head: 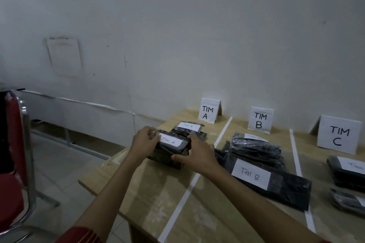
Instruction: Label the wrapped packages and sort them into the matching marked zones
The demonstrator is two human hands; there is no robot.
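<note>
A person's left hand [143, 142] and right hand [197, 154] clasp a black wrapped package [171, 149] labelled "Tim A", each grip curled round one end, in the left zone of a wooden table [158, 193]. A second labelled package [188, 129] lies just behind it, before the TIM A sign [208, 113]. White tape lines [187, 189] divide the zones; the TIM B sign [260, 120] and TIM C sign [338, 137] stand over further bundles [276, 185], and a red chair [13, 144] stands left
</note>
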